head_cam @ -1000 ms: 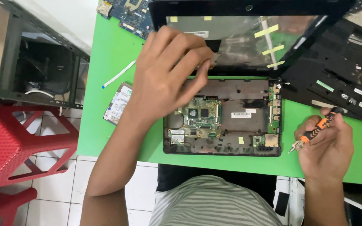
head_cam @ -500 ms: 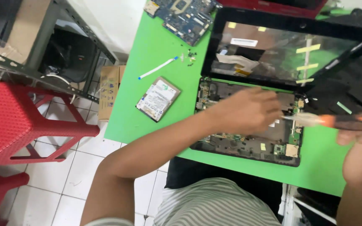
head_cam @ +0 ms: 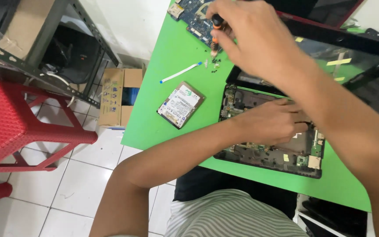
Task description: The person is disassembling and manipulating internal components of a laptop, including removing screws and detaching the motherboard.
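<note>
An opened laptop base [head_cam: 305, 160] with its green circuit board exposed lies on the green table [head_cam: 167, 109]. My left hand [head_cam: 270, 123] rests flat on the middle of that base. My right hand [head_cam: 253, 37] reaches across to the far left and grips an orange and black screwdriver [head_cam: 216, 31], tip pointing down at a small cluster of dark screws [head_cam: 215, 66] on the table. The laptop's lid [head_cam: 343, 48] with yellow tape strips stands open behind the base.
A silver hard drive [head_cam: 181, 104] and a white ribbon cable [head_cam: 180, 73] lie left of the laptop. A blue circuit board [head_cam: 193, 15] sits at the table's far edge. A red plastic stool [head_cam: 9, 123], a cardboard box [head_cam: 116, 94] and a metal shelf frame [head_cam: 44, 66] stand on the tiled floor.
My right hand has swung with the screwdriver from the right of the laptop to the far left, above the screws. The left hand stays on the base. The view shifted left.
</note>
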